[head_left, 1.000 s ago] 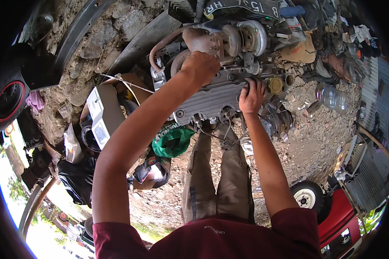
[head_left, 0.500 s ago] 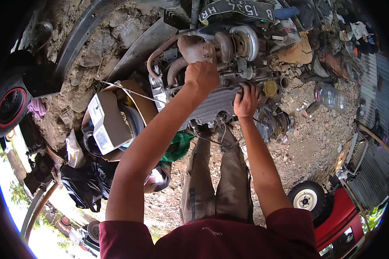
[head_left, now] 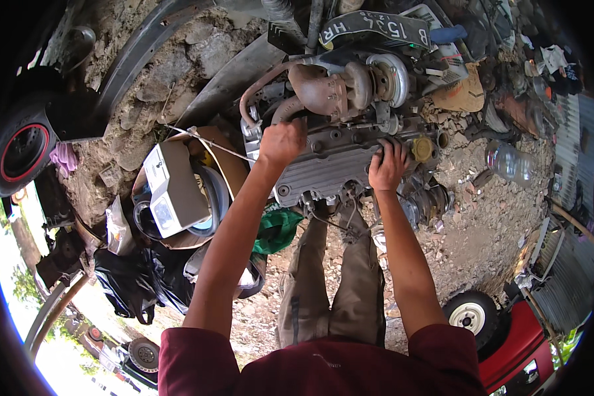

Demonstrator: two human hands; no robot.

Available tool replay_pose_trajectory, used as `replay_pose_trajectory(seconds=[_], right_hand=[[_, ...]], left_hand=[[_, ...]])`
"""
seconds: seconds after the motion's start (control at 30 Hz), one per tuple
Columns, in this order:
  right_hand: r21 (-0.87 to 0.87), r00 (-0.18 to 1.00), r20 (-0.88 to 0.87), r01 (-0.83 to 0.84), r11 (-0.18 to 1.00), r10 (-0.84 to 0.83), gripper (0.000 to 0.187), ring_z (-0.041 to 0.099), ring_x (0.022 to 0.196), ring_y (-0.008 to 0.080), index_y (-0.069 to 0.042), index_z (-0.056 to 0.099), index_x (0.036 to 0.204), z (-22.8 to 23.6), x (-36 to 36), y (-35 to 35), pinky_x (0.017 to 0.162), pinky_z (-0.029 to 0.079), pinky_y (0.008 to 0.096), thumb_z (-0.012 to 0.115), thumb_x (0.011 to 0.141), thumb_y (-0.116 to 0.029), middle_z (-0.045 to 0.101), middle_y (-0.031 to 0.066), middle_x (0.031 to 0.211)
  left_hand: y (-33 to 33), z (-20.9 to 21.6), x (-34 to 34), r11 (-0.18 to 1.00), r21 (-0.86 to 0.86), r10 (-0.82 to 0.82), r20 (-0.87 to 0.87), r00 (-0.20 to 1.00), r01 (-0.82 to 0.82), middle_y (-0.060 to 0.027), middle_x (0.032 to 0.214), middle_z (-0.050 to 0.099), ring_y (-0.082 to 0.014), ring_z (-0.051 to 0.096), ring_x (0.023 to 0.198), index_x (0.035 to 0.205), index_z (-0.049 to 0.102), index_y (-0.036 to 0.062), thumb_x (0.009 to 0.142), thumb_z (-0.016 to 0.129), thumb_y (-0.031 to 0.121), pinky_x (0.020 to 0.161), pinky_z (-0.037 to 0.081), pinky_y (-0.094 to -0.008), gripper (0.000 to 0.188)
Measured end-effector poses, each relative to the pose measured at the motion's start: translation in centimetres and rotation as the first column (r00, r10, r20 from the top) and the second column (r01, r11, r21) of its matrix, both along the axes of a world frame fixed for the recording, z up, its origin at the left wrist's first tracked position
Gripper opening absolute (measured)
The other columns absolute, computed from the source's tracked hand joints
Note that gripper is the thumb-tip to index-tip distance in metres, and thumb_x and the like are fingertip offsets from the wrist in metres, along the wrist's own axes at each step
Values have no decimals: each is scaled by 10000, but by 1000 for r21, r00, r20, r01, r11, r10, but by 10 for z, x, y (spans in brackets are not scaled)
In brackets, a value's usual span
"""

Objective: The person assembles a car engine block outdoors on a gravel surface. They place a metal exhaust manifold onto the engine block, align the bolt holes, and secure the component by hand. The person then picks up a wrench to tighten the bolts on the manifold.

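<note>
A car engine with a ribbed grey cover lies in front of my legs. On its far side sit a rusty exhaust elbow and a turbocharger. My left hand is closed at the cover's far left part, just below a curved rusty pipe; whatever its fingers hold, if anything, is hidden. Toward the right end, my right hand rests on the cover with its fingers laid apart over the far edge. Beside it is a yellowish round cap.
Left of the engine stands a cardboard box holding a white carton and dark round parts. Black plastic bags lie nearer. A clear plastic bottle is on the rubble at right. A red vehicle stands at lower right.
My left hand has moved left along the engine, away from the exhaust elbow, still closed. My right hand stays on the cover. The whole view has shifted slightly.
</note>
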State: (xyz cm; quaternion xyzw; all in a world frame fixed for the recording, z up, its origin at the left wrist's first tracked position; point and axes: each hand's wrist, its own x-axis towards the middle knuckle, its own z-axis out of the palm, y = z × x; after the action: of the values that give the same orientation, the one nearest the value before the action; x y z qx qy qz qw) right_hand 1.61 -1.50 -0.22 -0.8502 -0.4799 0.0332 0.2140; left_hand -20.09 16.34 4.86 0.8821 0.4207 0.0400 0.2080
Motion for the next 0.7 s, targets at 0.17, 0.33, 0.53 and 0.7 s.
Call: replay_pose_trajectory(seconds=[0.17, 0.33, 0.53, 0.7], right_hand=[[-4, 1000, 0, 7, 1000, -7, 309, 472, 1201, 336, -119, 609, 1119, 4, 2, 2, 1041, 293, 516, 512, 847, -230, 568, 105, 1164], [11, 1000, 20, 6, 1000, -7, 318, 467, 1207, 337, -121, 607, 1132, 5, 3, -1, 1038, 299, 517, 513, 850, -235, 564, 108, 1166], [-8, 999, 34, 0, 1000, 1, 311, 477, 1195, 332, -120, 602, 1137, 3, 2, -2, 1014, 306, 512, 495, 875, -249, 567, 109, 1165], [-24, 1000, 6, -1, 1000, 1, 298, 477, 1194, 327, -118, 599, 1125, 10, -2, 6, 1006, 310, 496, 492, 876, -241, 567, 106, 1164]], left_hand=[[1, -17, 16, 918, 111, 365, 130, 922, -380, -230, 788, 676, -405, 668, 668, 851, 620, 26, 884, 543, 182, 601, 552, -489, 177], [23, -30, 24, 876, -259, 306, -355, 883, -407, -239, 1087, 674, -425, 646, 1019, 1078, 650, -37, 893, 505, 275, 884, 514, -529, 391], [38, -103, 13, 512, -456, 614, -399, 681, -728, -259, 1307, 581, -407, 557, 1227, 1217, 628, -37, 902, 488, 438, 1047, 416, -501, 587], [37, -93, 6, 440, -416, 680, -424, 598, -796, -260, 1292, 590, -386, 571, 1217, 1196, 629, -48, 884, 522, 434, 1038, 437, -464, 584]])
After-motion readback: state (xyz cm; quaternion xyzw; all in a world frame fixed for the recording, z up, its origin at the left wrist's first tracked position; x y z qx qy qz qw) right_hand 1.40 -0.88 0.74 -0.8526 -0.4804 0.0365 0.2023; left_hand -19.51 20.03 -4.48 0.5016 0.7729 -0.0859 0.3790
